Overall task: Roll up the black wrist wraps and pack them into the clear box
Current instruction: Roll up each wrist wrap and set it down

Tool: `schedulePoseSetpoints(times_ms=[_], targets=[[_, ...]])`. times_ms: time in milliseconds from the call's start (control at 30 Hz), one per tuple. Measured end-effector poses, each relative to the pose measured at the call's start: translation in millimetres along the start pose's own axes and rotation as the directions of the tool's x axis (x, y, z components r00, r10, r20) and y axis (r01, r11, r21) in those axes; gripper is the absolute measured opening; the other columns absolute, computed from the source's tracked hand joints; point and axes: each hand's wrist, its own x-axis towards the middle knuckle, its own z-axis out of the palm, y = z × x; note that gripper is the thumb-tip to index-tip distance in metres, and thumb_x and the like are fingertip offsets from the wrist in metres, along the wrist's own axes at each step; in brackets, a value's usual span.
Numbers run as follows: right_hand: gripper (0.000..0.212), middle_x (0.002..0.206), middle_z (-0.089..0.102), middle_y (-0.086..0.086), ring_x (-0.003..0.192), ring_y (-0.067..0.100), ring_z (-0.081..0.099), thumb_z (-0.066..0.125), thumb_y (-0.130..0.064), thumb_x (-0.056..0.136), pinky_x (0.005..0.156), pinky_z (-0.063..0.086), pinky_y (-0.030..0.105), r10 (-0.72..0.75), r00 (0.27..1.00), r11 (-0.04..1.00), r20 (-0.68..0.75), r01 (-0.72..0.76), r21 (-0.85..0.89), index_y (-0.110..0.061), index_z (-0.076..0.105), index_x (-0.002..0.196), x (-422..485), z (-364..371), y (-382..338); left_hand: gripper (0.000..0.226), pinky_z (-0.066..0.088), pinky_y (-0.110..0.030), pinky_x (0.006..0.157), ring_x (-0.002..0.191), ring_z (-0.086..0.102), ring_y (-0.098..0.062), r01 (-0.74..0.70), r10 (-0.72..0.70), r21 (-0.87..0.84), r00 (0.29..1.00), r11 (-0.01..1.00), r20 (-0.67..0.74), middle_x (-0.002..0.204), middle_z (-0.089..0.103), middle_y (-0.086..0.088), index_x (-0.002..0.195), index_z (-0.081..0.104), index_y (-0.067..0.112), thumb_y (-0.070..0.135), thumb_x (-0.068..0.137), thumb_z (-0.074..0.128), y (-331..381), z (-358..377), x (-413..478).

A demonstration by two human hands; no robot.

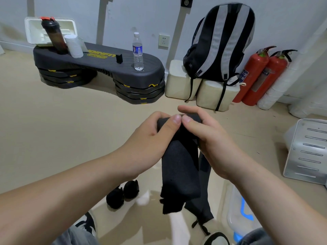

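In the head view, the left hand (150,137) and the right hand (210,138) both gripped the top of a black wrist wrap (178,167), with fingers curled round it and thumb tips side by side. Its tail hung toward 6 o'clock. Two black rolls (123,193) lay at 7 o'clock of the hands, and the clear box (235,207) at 5 o'clock.

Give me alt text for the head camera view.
The left hand and right hand grip the rolled top of a black wrist wrap, the rest hanging down. Two black rolled bundles lie on the floor below, a clear box at lower right.
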Motion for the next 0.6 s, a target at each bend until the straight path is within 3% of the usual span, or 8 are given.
schedulePoseSetpoints(times_ms=[133,267,400,500,600], targets=[[0.026,0.121,0.077,-0.008,0.118,0.006,0.071,0.055,-0.058,0.103,0.108,0.051,0.034,0.035,0.999,0.999,-0.038,-0.036,-0.019,-0.04,0.067,0.118,-0.7,11.9,1.4,0.046,0.056,-0.041,0.089,0.1,0.071,-0.017,-0.042,0.044,0.034,0.998,0.999,-0.053,0.104,0.074,-0.001,0.109,0.063,0.025,0.067,0.1,0.05,2.2,4.4,-4.6],[0.032,0.121,0.075,-0.021,0.119,-0.004,0.067,0.053,-0.072,0.091,0.114,0.045,0.034,0.102,0.994,0.995,0.029,-0.102,0.009,-0.051,0.062,0.114,-0.8,17.2,6.6,0.042,0.046,-0.028,0.082,0.093,0.064,-0.001,-0.004,0.008,0.048,0.997,0.999,-0.081,0.101,0.069,0.012,0.112,0.058,0.027,0.064,0.101,0.042,1.5,4.4,-5.8],[0.059,0.122,0.076,-0.014,0.119,0.004,0.07,0.046,-0.088,0.081,0.113,0.048,0.043,0.174,0.984,0.984,0.031,-0.173,-0.032,-0.044,0.063,0.115,1.0,12.2,10.2,0.032,0.058,-0.035,0.082,0.094,0.072,-0.014,-0.001,-0.001,0.114,1.0,0.993,0.015,0.103,0.074,0.001,0.114,0.056,0.028,0.057,0.1,0.055,-1.6,0.1,-5.3],[0.078,0.122,0.076,-0.005,0.113,0.018,0.075,0.036,-0.102,0.072,0.102,0.057,0.055,0.199,0.98,0.968,0.004,-0.196,-0.159,-0.047,0.061,0.12,1.6,9.7,12.7,0.019,0.06,-0.033,0.069,0.088,0.074,-0.021,-0.064,0.053,0.118,0.994,0.991,0.094,0.096,0.074,-0.002,0.116,0.055,0.029,0.04,0.103,0.062,-2.3,-5.5,-3.2],[0.082,0.121,0.078,0.001,0.112,0.024,0.076,0.032,-0.097,0.08,0.101,0.057,0.06,0.231,0.973,0.966,0.002,-0.229,-0.123,-0.039,0.066,0.127,3.3,8.0,10.1,0.024,0.063,-0.052,0.071,0.088,0.069,-0.04,-0.205,0.181,0.144,0.97,0.968,0.164,0.099,0.069,-0.004,0.122,0.054,0.034,0.032,0.101,0.067,-4.6,-11.6,1.6]])
